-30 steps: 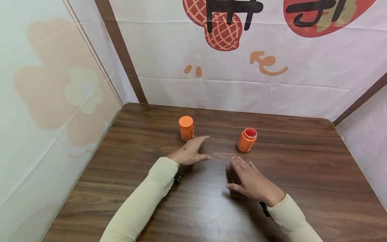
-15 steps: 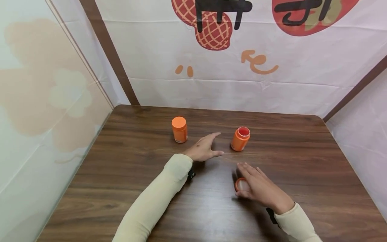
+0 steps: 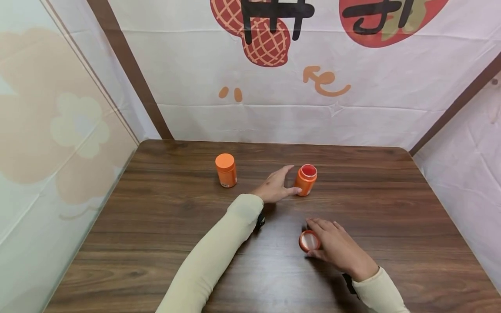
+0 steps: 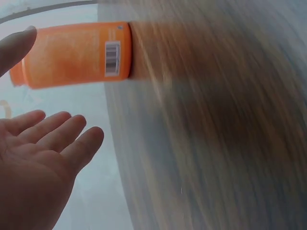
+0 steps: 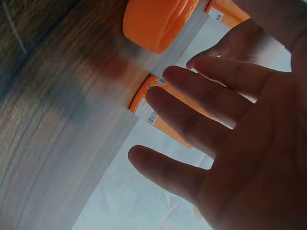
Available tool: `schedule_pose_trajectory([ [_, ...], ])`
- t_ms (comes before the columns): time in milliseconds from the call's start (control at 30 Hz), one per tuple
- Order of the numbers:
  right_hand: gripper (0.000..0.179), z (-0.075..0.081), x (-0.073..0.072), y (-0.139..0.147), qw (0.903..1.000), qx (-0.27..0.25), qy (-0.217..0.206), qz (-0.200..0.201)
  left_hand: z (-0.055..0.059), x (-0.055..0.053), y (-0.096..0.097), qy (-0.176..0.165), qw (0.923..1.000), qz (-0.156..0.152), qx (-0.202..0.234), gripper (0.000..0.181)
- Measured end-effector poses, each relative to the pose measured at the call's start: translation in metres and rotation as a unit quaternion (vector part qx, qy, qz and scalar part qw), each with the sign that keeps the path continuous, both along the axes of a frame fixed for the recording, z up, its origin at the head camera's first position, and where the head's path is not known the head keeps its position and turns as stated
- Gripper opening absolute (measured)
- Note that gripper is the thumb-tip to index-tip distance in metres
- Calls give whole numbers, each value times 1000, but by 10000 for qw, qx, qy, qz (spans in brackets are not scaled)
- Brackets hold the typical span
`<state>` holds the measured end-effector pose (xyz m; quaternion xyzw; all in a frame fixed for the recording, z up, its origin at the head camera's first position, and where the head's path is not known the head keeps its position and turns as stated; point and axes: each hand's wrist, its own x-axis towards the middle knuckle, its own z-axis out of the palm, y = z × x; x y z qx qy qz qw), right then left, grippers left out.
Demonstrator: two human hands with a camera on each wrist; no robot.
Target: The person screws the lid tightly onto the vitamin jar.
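An orange jar (image 3: 306, 179) without its lid stands upright at the back of the table, its red inside showing. My left hand (image 3: 275, 187) reaches toward it from the left, thumb and fingers spread. The thumb overlaps the jar in the head view, while in the left wrist view the jar (image 4: 76, 55) lies between thumb and fingers. An orange screw lid (image 3: 309, 241) rests on the table with its pale inner face up. Beside it on the right is my right hand (image 3: 342, 250); its extended fingers stand apart from the lid (image 5: 156, 21) in the right wrist view.
A second orange jar (image 3: 226, 170), with its lid on, stands upright at the back left of the wooden table (image 3: 156, 226). Printed cloth walls (image 3: 250, 117) close off the back and sides.
My left hand has moved right, away from the lidded jar to the open one. My right hand has drawn toward me, and the lid beside it has come into sight.
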<state>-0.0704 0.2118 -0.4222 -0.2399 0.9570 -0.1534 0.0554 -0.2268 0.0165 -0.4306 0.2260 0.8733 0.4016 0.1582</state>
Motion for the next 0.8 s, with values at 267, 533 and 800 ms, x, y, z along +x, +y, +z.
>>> schedule_pose_trajectory([
  [267,66,-4,0,-4,9997,210,123,-65,-5,2,21,-104,9983,233,516,86],
  [533,56,-8,0,-7,9995,220,232,59,-11,2,33,52,9968,480,636,79],
  [800,49,-10,1,-7,9991,378,210,12,-14,2,39,126,9967,549,592,68],
])
